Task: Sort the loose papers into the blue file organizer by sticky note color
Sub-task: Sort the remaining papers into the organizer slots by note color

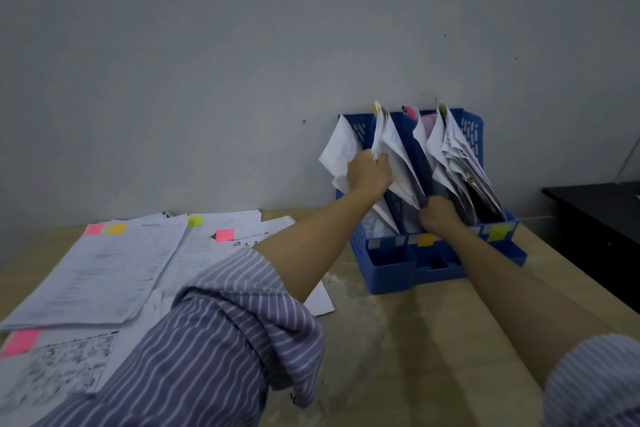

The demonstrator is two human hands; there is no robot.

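a: papers point(393, 149) are going into the blue file organizer point(391, 263), which stands at the back of the table point(433, 340) against the wall. how should this step be done?

b: left hand point(370, 173) has its grip curled round a bunch of sheets with a yellow tab on top, in the second slot from the left. right hand point(438, 213) is down low at the middle divider, fingers curled on the lower edge of the sheets there. i'd judge the right should keep holding the filed sheets back so the gap stays wide, while the left eases its bunch straight down, corners first, until the bottom edge seats.

a: risk?

b: sheets are fanning out and bending; pushing fast could crease them or slide one into the neighbouring slot.

a: counts?

b: one organizer, four upright slots as far as i can tell, paper in each. yellowish labels on its front lip: two. loose sheets point(104, 274) left of it on the table: too overlapped to count. their visible sticky notes point(225, 235): three pink, one orange, one yellow-green.
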